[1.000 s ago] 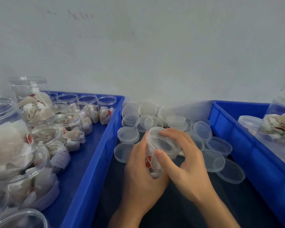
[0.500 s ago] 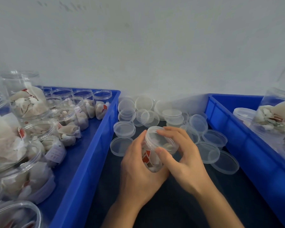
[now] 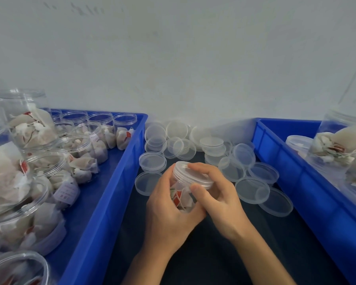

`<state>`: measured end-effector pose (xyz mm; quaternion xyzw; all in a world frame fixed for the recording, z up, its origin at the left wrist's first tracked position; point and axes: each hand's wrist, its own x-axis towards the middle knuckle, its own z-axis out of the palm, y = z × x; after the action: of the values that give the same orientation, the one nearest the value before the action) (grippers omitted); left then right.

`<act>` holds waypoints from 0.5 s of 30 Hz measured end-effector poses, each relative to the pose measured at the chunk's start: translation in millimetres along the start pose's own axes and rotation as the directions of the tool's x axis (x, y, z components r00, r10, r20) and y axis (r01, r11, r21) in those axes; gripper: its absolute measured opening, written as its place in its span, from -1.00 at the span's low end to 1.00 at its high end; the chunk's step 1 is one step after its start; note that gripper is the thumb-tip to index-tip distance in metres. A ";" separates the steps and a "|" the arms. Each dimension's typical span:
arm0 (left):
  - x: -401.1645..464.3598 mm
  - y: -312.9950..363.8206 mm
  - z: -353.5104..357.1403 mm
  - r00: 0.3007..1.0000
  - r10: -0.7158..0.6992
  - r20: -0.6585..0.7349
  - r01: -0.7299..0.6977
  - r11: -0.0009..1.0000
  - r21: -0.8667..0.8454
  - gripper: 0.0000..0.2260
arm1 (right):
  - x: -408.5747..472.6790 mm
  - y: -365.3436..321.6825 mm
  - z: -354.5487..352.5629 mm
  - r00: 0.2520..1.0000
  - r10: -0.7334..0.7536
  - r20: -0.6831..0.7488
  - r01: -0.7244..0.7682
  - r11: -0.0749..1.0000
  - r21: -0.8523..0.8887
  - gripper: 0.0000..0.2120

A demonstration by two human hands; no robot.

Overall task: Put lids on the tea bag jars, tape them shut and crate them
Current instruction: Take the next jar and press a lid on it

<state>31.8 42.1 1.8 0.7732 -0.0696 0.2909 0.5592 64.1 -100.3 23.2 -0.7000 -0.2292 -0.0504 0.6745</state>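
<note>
Between two blue plastic crates (image 3: 103,204) | left hand (image 3: 169,210) wraps a clear round jar (image 3: 181,197) of papery tea bags | right hand (image 3: 218,194) pinches its ribbed translucent lid (image 3: 190,173) | loose lids (image 3: 252,190) scattered behind

Clear plastic jar (image 3: 183,194) — small, round, tilted with its mouth toward the wall, held up off the dark worktop (image 3: 224,254) between both hands. White tea bags with red tags show through its wall. Clear lid (image 3: 193,173) sits on the threaded mouth; how far it is screwed down cannot be told. Loose clear lids (image 3: 252,190) lie in a scattered, partly overlapping heap on the worktop just behind the jar — some rim-up, some flat.
</note>
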 end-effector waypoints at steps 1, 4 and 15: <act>-0.4 -0.1 0.8 1.000 0.008 -0.014 -0.007 1.000 0.021 -0.30 | -0.5 -0.6 3.7 0.999 0.019 -0.035 -0.019 1.000 -0.008 -0.63; -2.2 0.8 3.5 0.999 0.021 -0.035 -0.019 0.997 0.069 -0.25 | -2.0 -5.1 11.3 0.990 0.038 -0.136 -0.047 0.997 -0.066 -0.62; -2.1 -2.6 4.0 0.996 0.022 -0.083 -0.010 0.989 0.150 -0.22 | -1.7 -12.1 13.3 0.984 0.088 -0.156 -0.085 0.996 0.028 -0.68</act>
<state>32.7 39.0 -2.3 0.7993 -0.0301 0.3322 0.4998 54.7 -88.0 32.5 -0.6959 -0.1452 -0.0734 0.6994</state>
